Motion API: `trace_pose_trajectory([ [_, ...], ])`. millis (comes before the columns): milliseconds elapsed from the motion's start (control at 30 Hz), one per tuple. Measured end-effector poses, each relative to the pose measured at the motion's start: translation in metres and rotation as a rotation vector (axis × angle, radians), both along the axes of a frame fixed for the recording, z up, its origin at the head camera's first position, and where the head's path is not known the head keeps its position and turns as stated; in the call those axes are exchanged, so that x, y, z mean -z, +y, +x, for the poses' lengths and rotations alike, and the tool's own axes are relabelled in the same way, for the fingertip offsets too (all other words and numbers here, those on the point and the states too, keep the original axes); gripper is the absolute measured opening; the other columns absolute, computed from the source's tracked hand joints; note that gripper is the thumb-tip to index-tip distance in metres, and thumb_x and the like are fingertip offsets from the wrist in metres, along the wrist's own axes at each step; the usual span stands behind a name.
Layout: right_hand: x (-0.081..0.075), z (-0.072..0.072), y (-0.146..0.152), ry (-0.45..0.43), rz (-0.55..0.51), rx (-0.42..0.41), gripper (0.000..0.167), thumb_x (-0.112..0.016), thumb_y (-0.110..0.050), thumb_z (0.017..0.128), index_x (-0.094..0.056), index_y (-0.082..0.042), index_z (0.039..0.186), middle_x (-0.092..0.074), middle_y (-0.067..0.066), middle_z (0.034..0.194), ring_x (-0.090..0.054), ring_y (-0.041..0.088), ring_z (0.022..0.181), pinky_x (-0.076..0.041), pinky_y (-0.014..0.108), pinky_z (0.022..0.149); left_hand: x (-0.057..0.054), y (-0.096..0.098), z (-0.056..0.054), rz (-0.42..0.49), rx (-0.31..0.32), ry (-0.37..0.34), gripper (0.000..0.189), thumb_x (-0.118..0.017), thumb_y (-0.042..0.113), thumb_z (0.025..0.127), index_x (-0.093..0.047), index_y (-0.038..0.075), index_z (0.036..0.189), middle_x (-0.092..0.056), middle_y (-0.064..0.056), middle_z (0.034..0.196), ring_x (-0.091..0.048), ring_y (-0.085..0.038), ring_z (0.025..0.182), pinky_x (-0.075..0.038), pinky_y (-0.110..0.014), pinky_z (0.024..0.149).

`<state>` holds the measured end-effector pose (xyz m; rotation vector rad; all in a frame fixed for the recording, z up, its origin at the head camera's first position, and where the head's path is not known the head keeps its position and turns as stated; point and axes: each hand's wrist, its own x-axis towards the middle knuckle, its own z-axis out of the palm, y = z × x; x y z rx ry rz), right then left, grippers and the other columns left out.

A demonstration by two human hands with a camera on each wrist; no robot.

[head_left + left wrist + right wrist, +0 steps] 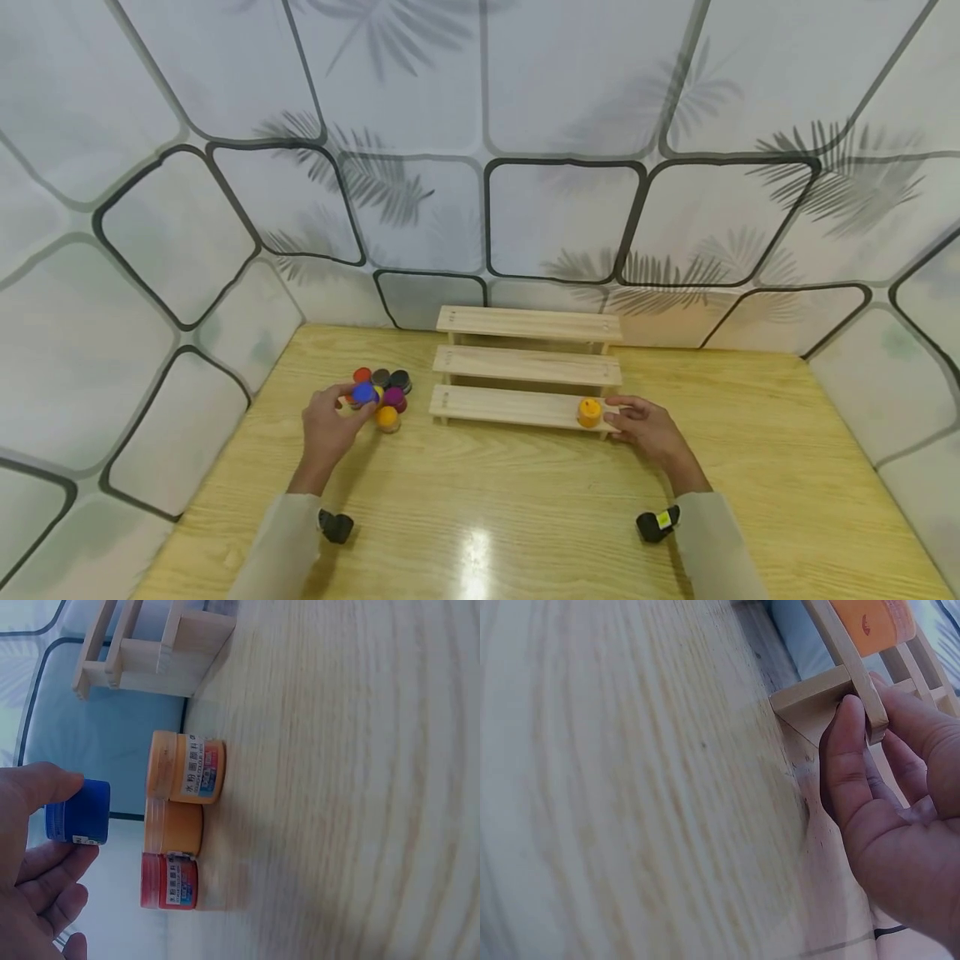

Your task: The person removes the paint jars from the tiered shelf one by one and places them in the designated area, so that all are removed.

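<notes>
My left hand [330, 425] pinches a blue paint jar [84, 814] between thumb and fingers, raised above a cluster of other jars. Among these are an orange paint jar [387, 419], a purple one [394, 400], a black one [401, 382] and a red one [171, 880]. A yellow jar is mostly hidden under the blue one in the head view. My right hand [647, 429] grips the right end of the lowest board of a three-step wooden rack [517, 407], thumb and fingers on either side of it. Close to those fingertips, a yellow-orange paint jar [589, 412] stands on that board.
The rack's middle step [525, 365] and top step [525, 321] rise behind, near the patterned wall covering [562, 217]. A light wooden table [480, 492] lies beneath everything. Small black cameras are strapped at both wrists.
</notes>
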<state>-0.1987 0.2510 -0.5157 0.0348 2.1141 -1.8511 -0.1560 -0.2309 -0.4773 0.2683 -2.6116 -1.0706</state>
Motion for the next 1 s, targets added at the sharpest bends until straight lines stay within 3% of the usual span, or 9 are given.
trace_pose_trajectory([
  [367,0.000,0.000,0.001,0.000,-0.004,0.005,0.049,-0.066,-0.020,0.090,-0.051,0.001,0.130,-0.055,-0.005,0.090,-0.062,0.004,0.080,-0.055,0.025,0.076,0.005,-0.002,0.005,-0.035,0.007,-0.041,0.046,-0.074,0.025,0.081,-0.061,-0.005,0.114,-0.062,-0.023,0.106,-0.049,-0.034,0.093,-0.029,-0.049,0.087],
  [767,0.001,-0.001,0.001,-0.008,-0.006,0.005,0.049,-0.066,-0.021,0.090,-0.050,0.001,0.131,-0.055,-0.005,0.090,-0.062,0.004,0.080,-0.055,0.025,0.076,0.014,-0.005,0.010,-0.046,-0.015,-0.081,0.041,-0.075,0.023,0.079,-0.063,-0.004,0.108,-0.060,-0.020,0.095,-0.047,-0.029,0.087,-0.029,-0.042,0.082],
  [1000,0.002,-0.001,0.001,-0.006,-0.002,-0.003,0.051,-0.066,-0.022,0.090,-0.049,0.002,0.132,-0.057,-0.005,0.091,-0.062,0.005,0.081,-0.055,0.026,0.077,0.016,-0.008,0.010,-0.056,0.004,-0.131,0.042,-0.072,0.024,0.083,-0.061,-0.004,0.112,-0.061,-0.022,0.101,-0.048,-0.032,0.090,-0.029,-0.048,0.087],
])
